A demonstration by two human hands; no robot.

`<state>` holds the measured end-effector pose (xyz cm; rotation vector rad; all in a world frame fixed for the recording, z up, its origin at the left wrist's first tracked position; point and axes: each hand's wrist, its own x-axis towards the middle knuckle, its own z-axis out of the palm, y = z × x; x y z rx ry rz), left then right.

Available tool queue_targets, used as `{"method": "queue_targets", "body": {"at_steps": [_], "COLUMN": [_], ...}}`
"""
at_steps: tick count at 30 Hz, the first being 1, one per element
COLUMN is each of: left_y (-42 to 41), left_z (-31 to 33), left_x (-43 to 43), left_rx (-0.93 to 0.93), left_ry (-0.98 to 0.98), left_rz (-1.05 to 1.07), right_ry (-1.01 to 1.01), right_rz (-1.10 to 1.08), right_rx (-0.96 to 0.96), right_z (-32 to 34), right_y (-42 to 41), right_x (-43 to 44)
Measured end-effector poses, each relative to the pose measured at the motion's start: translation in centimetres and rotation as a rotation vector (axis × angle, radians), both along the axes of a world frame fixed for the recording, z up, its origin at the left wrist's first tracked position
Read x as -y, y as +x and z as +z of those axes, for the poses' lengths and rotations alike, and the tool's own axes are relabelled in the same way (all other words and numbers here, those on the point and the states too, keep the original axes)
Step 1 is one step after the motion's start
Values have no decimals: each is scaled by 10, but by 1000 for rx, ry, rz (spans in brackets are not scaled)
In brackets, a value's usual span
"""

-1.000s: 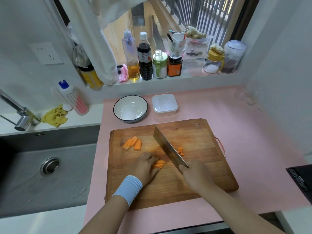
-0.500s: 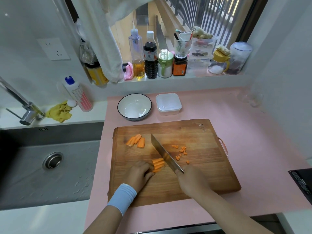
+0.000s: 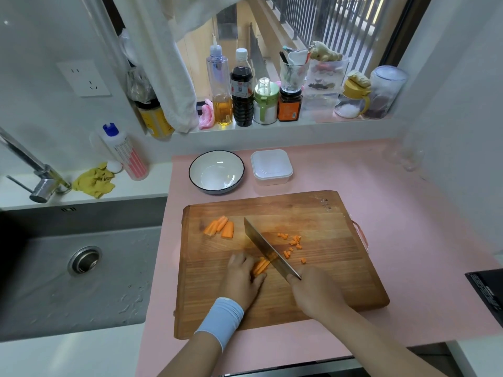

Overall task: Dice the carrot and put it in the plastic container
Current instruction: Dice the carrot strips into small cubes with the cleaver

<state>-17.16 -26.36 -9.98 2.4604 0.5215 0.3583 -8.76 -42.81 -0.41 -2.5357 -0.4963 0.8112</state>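
Fingers (image 3: 245,263) of the left hand (image 3: 239,280) curl down on a bundle of carrot sticks (image 3: 260,266), pinning it to the cutting board (image 3: 340,268). The right hand (image 3: 315,292) is wrapped round the handle of the knife (image 3: 268,250), whose blade meets the sticks' free end. The sticks run from the left fingertips rightward, crossing the blade; dice (image 3: 292,242) lie beyond it. Uncut wedges (image 3: 219,227) wait far left, and the plastic container (image 3: 271,167) stands past the board's far edge. Compared with half a second ago, the exposed stub is shorter and the left hand sits closer to the blade.
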Motion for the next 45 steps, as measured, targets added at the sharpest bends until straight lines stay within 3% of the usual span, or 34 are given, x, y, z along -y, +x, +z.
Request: {"method": "queue_targets", "body": {"at_steps": [2, 7, 19, 24, 35, 45], "left_y": [-3, -16, -14, -14, -8, -6], "left_z": [3, 8, 6, 1, -8, -10], "left_x": [6, -21, -18, -11, 0, 5], "left_rx": [-26, -6, 89, 146, 184, 210], "left_ry": [-38, -121, -52, 47, 134, 147], "left_rz": [34, -144, -153, -265, -178, -136], "right_ry": [-9, 10, -11, -21, -86, -148], "right_rz": [4, 9, 36, 40, 92, 207], "right_rx": [27, 9, 24, 56, 128, 308], "right_z": [1, 4, 10, 6, 12, 17], "right_y": [-2, -2, -4, -6, -11, -24], "right_x": [2, 4, -1, -1, 0, 5]}}
